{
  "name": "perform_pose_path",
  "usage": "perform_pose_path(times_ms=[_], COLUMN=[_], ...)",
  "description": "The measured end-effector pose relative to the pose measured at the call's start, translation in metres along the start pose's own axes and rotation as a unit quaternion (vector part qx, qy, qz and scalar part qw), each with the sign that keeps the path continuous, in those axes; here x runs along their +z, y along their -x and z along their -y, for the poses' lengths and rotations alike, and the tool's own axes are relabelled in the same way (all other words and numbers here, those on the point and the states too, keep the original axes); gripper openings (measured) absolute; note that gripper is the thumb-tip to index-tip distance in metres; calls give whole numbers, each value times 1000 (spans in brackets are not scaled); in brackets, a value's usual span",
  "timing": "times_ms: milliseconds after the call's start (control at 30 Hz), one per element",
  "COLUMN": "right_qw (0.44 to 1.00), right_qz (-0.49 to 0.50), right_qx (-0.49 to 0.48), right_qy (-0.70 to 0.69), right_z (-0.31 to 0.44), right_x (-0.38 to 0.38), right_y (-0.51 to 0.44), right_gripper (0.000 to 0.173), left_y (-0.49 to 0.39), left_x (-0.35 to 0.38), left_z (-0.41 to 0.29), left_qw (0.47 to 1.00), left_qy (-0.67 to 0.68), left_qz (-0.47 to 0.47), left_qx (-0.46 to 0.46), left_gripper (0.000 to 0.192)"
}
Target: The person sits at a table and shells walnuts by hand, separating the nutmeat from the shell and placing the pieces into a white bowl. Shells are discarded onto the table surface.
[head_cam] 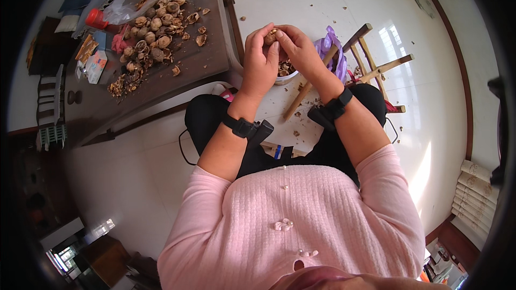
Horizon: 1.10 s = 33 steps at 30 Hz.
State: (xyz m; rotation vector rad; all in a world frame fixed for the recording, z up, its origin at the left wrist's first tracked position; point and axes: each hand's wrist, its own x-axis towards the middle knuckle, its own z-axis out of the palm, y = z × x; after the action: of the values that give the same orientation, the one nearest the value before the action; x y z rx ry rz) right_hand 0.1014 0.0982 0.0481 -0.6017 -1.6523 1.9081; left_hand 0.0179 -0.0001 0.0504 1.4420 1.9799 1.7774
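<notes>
Between the fingers of my left hand point(260, 54) and my right hand point(296, 46) is a walnut point(270, 38), its shell partly broken with some pale kernel showing. Both hands grip it from opposite sides, thumbs close together on it. Below them stands a round light-coloured bucket point(285, 79), filled with broken walnut shells point(285, 67); the hands hide much of it. A heap of walnuts point(155, 24), some whole and some cracked, lies on the dark wooden table point(193, 62) to the left. Kernel pieces point(117, 87) form a small pile at the heap's near end.
A clear plastic bag point(139, 0) and a red-lidded jar point(96, 19) sit behind the walnuts. To the right, an overturned wooden stool point(377, 71) has its legs sticking out, beside a purple plastic bag point(340, 56). Shell bits point(297, 133) litter the tiled floor.
</notes>
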Motion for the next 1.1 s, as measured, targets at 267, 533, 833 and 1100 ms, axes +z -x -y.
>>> perform_pose_path(times_ms=[267, 533, 833, 1100], right_qw=[997, 994, 968, 970], right_qz=[-48, -75, -168, -161], right_qx=[-2, 13, -110, -90], right_qy=[53, 79, 150, 160], right_z=[-9, -15, -33, -29], right_x=[-3, 7, 12, 16], right_y=[2, 9, 9, 10], right_gripper=[32, 27, 21, 20], left_y=[1, 7, 10, 13], left_x=[6, 16, 29, 38], left_z=[7, 14, 15, 26], left_qw=[998, 998, 998, 983], left_qy=[-57, -58, -10, 140], left_qz=[3, -25, -54, -77], left_qx=[29, 22, 10, -89], left_gripper=[29, 25, 30, 32])
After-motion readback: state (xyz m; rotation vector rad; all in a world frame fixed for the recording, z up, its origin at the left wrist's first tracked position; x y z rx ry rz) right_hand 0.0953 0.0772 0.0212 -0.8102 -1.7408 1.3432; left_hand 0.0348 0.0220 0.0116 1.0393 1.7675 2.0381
